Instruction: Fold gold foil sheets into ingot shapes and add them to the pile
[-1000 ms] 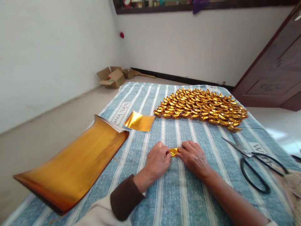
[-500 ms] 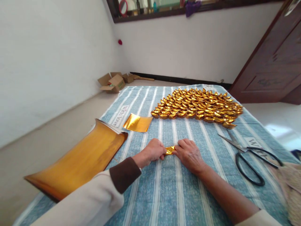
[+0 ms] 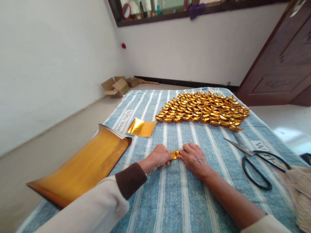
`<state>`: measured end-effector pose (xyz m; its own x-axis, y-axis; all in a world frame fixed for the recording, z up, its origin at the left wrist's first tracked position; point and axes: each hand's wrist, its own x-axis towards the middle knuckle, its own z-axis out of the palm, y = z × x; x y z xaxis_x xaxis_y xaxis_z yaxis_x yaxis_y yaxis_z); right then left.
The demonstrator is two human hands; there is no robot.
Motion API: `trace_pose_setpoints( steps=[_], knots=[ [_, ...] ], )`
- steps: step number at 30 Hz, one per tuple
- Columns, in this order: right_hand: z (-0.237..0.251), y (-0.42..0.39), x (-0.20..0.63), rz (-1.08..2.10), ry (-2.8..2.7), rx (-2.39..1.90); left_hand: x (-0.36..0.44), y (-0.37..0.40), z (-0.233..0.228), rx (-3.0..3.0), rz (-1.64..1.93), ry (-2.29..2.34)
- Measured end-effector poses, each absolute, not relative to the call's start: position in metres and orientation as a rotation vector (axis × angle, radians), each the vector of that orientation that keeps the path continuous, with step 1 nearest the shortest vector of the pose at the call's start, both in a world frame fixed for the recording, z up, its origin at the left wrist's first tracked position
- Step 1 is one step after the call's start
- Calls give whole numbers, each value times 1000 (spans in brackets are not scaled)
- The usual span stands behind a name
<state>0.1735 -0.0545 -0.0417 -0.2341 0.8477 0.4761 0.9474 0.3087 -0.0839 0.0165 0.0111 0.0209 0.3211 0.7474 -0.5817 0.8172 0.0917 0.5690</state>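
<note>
A small folded piece of gold foil paper [image 3: 175, 155] lies low over the striped cloth, stretched between my hands. My left hand [image 3: 159, 157] pinches its left end, fingers closed. The other end is gripped by my right hand [image 3: 194, 159], whose fingers cover that part. Creases show in the short stretch between them. Beyond my hands, a flat square of gold foil paper [image 3: 142, 127] rests on the cloth. A large group of folded gold paper ingots [image 3: 204, 109] stands in packed rows at the far right.
On the left lies a stack of large gold sheets [image 3: 85, 165] with curled edges. Open black-handled scissors [image 3: 251, 153] rest on the right, near a beige cloth [image 3: 301, 194]. The striped tablecloth [image 3: 170, 200] covers the table. Cardboard boxes [image 3: 118, 87] sit on the floor behind.
The creases in the folded foil between my hands look slightly different, with a small raised fold near my right fingers. Both hands keep their hold; the view has shifted slightly.
</note>
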Motion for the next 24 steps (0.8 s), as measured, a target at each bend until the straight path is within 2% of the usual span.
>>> trace_pose_setpoints(
  steps=[24],
  knots=[
    [-41,-56,174,-291,-2168,-1617,12,15,24,2286,-282,1328]
  ],
)
